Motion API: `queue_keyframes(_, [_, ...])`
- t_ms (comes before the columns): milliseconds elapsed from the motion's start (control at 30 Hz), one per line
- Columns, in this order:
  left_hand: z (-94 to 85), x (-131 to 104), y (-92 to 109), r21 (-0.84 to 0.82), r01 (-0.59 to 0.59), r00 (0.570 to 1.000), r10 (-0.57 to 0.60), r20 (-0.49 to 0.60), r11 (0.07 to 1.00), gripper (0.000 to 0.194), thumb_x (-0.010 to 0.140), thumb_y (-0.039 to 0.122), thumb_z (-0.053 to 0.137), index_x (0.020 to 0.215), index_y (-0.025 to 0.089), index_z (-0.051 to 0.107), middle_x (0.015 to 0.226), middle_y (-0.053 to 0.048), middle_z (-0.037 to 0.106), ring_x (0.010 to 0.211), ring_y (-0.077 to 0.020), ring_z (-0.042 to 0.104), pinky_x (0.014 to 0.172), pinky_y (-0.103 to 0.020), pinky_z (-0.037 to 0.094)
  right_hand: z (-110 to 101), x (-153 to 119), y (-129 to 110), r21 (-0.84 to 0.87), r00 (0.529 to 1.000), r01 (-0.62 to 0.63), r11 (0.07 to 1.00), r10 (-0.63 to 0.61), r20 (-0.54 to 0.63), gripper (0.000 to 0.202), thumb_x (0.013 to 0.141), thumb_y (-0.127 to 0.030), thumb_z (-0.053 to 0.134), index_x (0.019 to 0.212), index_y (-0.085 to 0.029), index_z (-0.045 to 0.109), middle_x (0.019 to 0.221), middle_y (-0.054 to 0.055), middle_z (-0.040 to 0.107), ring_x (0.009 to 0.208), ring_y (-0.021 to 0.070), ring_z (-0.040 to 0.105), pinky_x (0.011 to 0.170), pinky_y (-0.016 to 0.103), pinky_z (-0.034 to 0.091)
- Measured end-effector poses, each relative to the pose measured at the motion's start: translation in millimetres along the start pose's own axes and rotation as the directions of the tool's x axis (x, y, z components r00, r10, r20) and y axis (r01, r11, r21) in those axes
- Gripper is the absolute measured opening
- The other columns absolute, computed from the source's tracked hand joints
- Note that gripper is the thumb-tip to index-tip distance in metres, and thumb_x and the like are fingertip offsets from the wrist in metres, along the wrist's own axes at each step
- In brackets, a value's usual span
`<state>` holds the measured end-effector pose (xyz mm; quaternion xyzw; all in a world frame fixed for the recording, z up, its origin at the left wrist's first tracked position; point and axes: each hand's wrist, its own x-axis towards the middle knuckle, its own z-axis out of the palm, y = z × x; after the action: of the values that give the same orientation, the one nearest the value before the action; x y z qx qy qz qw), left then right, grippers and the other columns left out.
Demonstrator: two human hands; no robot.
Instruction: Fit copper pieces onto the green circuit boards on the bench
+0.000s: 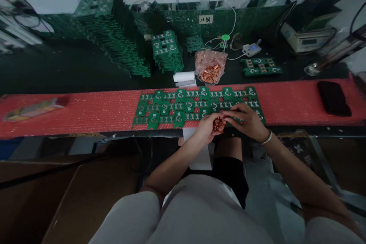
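My left hand [208, 127] is cupped around a small heap of copper pieces [218, 124] at the front edge of the bench. Just right of it, my right hand [246, 121] reaches over with its thumb and fingertips at the heap; whether a piece is between them is too small to see. Under and beyond both hands, several green circuit boards [173, 106] lie side by side in rows on the red bubble wrap [103, 108]. A clear bag [211, 66] with more copper pieces sits behind the boards.
Tall stacks of green boards [111, 30] and a shorter stack [167, 49] stand at the back left. Right of the bag are a small meter [252, 49], a board panel [261, 66] and a scale [309, 40]. A black phone-like object [334, 98] lies far right.
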<state>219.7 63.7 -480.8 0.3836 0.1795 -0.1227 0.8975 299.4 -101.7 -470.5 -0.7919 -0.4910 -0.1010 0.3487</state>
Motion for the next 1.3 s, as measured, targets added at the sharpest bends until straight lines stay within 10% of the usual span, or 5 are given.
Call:
queue_keyframes(400, [-7.3,-5.4,-1.5,-0.01,0.124,0.983,-0.121,0.138,0.992,0.034,0.065,0.039,0.077,0.073,0.013,0.058,0.06,0.004,0.046,0.044,-0.0023,0.032,0.039,-0.019,0.006,-0.3,-6.0,-12.4,-0.033,0.999,0.033,0.999,-0.034,-0.035,0.016,0.096,-0.024,0.053,0.098,-0.024,0.068,0.091,0.008,0.068,0.084,0.0202,0.064,0.075,0.037,0.056])
queue_keyframes(767, [1.1,-1.5,-14.6,0.417,-0.264,0.955,0.295,-0.012,0.87,0.036,0.072,0.049,0.072,0.069,0.013,0.066,0.055,0.003,0.051,0.047,-0.0047,0.038,0.046,-0.022,0.026,-8.0,-10.1,-8.5,-0.012,0.999,-0.036,0.999,0.036,0.012,0.018,0.093,-0.035,0.061,0.105,-0.025,0.072,0.097,0.006,0.073,0.088,0.0193,0.07,0.077,0.034,0.061])
queue_keyframes(1100, [4.5,-3.6,-11.8,0.286,-0.115,0.989,0.137,-0.058,0.951,0.033,0.077,0.046,0.066,0.085,0.015,0.07,0.066,0.003,0.052,0.044,-0.0037,0.039,0.042,-0.02,0.024,-15.4,4.1,124.5,-0.285,0.982,-0.166,0.944,0.185,0.04,0.028,0.093,-0.041,0.051,0.097,-0.023,0.072,0.096,0.011,0.068,0.096,0.0283,0.065,0.086,0.049,0.056])
queue_keyframes(1300, [5.2,-6.8,-8.1,0.265,-0.104,0.991,0.123,-0.056,0.959,0.032,0.075,0.045,0.067,0.083,0.015,0.069,0.066,0.003,0.051,0.045,-0.004,0.039,0.041,-0.02,0.02,-10.1,9.8,148.8,-0.316,0.976,-0.115,0.942,0.167,0.141,0.028,0.093,-0.037,0.049,0.1,-0.023,0.073,0.098,0.011,0.068,0.094,0.0274,0.063,0.086,0.048,0.055])
